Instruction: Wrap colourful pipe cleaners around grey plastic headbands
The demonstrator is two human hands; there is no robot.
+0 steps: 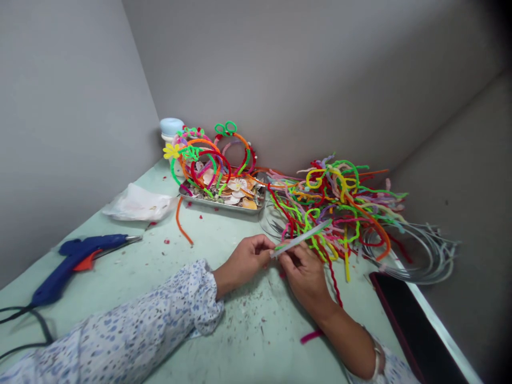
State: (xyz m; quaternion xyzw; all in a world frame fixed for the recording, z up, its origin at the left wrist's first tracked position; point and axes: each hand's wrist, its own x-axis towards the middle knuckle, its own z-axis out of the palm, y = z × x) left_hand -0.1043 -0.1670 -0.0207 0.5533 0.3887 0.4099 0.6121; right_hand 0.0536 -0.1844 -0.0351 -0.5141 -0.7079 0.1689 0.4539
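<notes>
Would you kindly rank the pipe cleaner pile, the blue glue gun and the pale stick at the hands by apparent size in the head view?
1. Pipe cleaner pile
2. Blue glue gun
3. Pale stick

This ranks appearance only.

Left forearm (144, 322) in from 8 o'clock, sleeved down to wrist (221, 281), angled toward 2. Left hand (246, 261) at 6 o'clock of view, back of hand up, thumb and forefinger brought together in pinch. Right forearm (348, 341) in from 5 o'clock, bare near wrist, angled toward 11. Right hand (307, 274) at left hand's 3 o'clock, fingers curled inward, thumb close to forefinger. Fingertips of both hands near each other.
</notes>
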